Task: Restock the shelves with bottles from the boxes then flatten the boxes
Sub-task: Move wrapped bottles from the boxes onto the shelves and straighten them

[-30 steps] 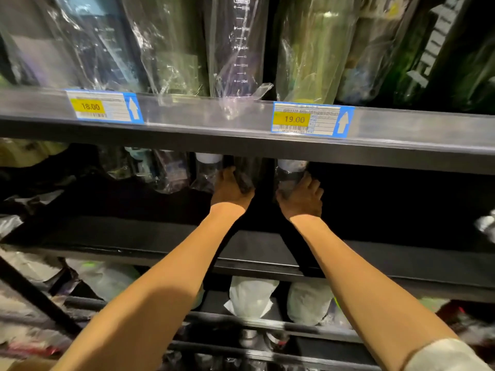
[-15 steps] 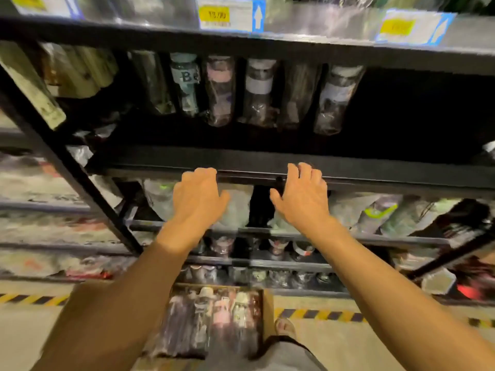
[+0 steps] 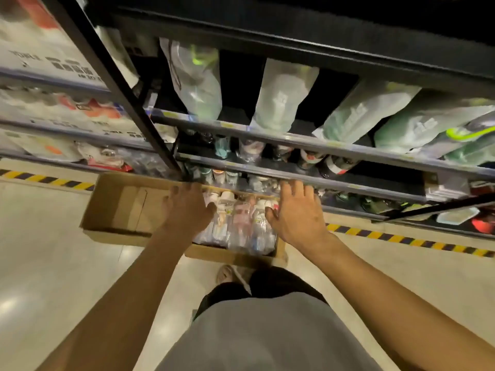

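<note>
Nearest me are a grey shirt (image 3: 262, 330) and one sandalled foot (image 3: 227, 274) on the pale, glossy floor (image 3: 53, 263). Just beyond the foot, an open cardboard box (image 3: 117, 207) sits on the floor in front of the shelves. Its right half is packed with clear bottles (image 3: 241, 226) lying side by side, caps at the far end. Its left half shows bare cardboard.

My left hand (image 3: 187, 210) hangs over the left edge of the bottle row, palm down, its fingers (image 3: 184, 192) straight, slightly spread and gripping nothing. My right hand (image 3: 297, 215) hangs over the right edge of the row, its fingers (image 3: 294, 190) likewise loose, spread and empty. I cannot tell whether either hand touches the bottles.

A yellow-and-black hazard stripe (image 3: 401, 238) runs along the floor at the base of the shelves (image 3: 334, 145). The lower tiers hold small bottles (image 3: 251, 151), blurred. The tier above holds bagged bottles (image 3: 284, 97), large and tilted. A black upright (image 3: 120, 84) separates this bay from the one to my left.
</note>
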A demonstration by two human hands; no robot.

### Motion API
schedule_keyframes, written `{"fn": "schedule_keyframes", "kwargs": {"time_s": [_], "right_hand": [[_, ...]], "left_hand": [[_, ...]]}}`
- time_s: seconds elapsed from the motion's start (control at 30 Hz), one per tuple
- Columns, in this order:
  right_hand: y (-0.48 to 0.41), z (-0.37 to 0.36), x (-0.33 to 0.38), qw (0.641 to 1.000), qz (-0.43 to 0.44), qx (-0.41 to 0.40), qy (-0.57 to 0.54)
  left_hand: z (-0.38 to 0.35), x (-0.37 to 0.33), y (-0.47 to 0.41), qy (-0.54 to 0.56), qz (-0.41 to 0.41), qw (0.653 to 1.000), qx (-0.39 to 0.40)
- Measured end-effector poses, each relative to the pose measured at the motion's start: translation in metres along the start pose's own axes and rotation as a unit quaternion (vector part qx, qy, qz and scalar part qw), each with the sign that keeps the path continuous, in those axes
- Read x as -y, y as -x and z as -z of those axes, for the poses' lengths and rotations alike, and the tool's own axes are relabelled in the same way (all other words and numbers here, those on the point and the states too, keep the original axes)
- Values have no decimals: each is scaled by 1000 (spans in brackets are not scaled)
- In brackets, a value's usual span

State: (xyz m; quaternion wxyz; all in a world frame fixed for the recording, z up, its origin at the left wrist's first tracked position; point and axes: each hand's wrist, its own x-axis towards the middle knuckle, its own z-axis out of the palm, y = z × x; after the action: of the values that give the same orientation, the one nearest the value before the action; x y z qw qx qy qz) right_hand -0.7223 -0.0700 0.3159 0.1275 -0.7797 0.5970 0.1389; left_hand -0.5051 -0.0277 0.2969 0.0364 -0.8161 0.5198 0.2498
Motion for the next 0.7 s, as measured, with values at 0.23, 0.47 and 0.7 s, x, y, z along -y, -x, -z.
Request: {"fn": "schedule_keyframes", "kwargs": {"time_s": [0.23, 0.47, 0.7], "right_hand": [[-44, -171, -11, 988, -46, 143, -42], [-119, -347, -47, 955, -129, 200, -177], [-183, -461, -66, 891, -184, 182, -372]], "left_hand": [[-154, 35, -59, 25, 27, 992, 124], [-339, 34, -151, 165, 73, 966, 187], [-471, 32, -208, 294, 146, 924, 197]]}}
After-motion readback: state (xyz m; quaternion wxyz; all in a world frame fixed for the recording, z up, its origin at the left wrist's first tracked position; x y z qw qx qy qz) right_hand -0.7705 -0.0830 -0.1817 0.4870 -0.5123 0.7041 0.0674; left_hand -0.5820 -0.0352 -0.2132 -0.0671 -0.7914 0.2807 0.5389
